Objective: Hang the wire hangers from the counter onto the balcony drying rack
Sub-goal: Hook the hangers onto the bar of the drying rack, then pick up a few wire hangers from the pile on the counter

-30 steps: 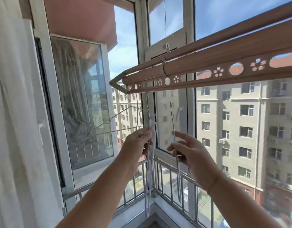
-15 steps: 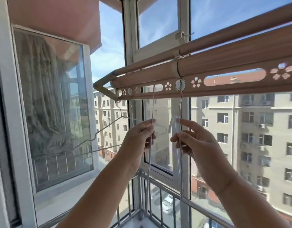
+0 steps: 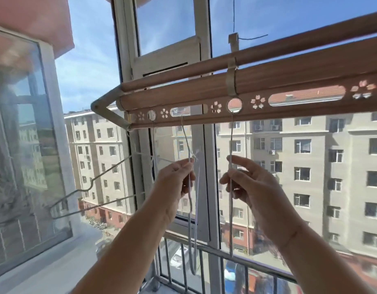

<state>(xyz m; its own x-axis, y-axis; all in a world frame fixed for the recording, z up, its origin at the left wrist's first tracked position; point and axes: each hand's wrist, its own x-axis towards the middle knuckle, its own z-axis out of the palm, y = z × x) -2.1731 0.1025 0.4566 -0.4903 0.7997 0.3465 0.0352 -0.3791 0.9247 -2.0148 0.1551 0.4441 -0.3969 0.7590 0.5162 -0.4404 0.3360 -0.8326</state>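
At nine o'clock a wire hanger (image 3: pixel 92 187) hangs from the leftmost round hole of the drying rack (image 3: pixel 268 81), swung sideways toward the window. Just left of centre, the left hand (image 3: pixel 174 183) pinches a second hanger (image 3: pixel 192 209), hooked in the slot at twelve o'clock. At three o'clock the right hand (image 3: pixel 253 187) pinches a third hanger (image 3: pixel 231 219), hooked in the round hole above.

I'm seeing a wood-brown drying rack (image 3: pixel 268 66) showing flower-shaped cutouts, pale silvery-white wire hangers (image 3: pixel 192 209) catching sun, and beige buildings (image 3: pixel 310 166) wearing red-brick bases.
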